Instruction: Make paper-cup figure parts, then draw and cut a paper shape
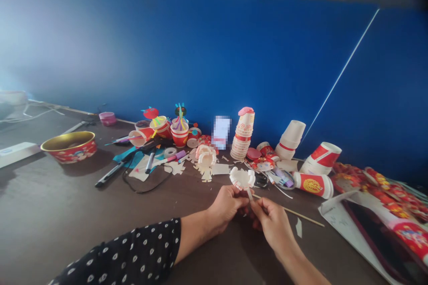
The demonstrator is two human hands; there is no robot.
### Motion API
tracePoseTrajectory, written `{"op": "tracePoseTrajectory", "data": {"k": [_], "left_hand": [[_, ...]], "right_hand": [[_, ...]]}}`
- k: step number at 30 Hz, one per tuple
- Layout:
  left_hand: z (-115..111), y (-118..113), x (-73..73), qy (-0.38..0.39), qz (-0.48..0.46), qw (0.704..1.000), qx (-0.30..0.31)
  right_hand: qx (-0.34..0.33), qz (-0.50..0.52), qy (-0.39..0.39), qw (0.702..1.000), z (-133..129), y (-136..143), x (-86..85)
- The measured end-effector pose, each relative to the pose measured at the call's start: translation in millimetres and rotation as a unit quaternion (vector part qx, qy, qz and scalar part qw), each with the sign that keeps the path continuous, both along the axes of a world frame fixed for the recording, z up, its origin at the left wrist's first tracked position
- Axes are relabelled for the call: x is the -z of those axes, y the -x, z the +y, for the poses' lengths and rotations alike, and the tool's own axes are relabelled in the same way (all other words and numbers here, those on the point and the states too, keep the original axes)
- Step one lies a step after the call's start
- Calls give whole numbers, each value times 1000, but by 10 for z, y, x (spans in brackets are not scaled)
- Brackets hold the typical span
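My left hand (226, 207) is closed at the lower edge of a white cut paper cup (242, 179), whose rim is notched and curls outward. My right hand (271, 219) pinches a narrow pale strip (249, 194) just below that cup. Both hands are close together above the dark table, and the fingertips partly hide each other. A thin wooden stick (304, 217) reaches out to the right from behind my right hand. On the table beside it lies a small white paper scrap (298, 227). Another white cut paper piece (205, 160) stands farther back.
Several paper cups stand along the blue partition (187, 53), including a tall stack (241, 140). Markers, tape (170, 152) and a utility knife (109, 174) lie left of centre. A red-and-gold bowl (70, 153) is far left; a dark phone (384, 240) lies front right.
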State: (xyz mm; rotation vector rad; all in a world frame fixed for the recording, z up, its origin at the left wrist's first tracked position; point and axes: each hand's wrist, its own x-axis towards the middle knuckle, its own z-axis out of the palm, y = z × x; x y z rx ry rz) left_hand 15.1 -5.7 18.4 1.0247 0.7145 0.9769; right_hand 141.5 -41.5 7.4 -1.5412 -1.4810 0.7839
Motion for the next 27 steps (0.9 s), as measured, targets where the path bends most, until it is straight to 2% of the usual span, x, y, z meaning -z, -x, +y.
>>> {"op": "tracePoseTrajectory", "data": {"k": [7,13,19,27], "left_hand": [[11,14,20,-22,-30,999,35],[4,6,8,-17,-29,999,38],[-19,10,-50,-35,30,999,2],[3,23,-21,-55,87,995,-5]], "right_hand": [[7,4,-9,1000,-19,11,-46],[17,-9,-14,1000,-19,4,-54],[35,-14,-14,999,-27,4,-71],[32,17,-5,999,-32,12,-64]]}}
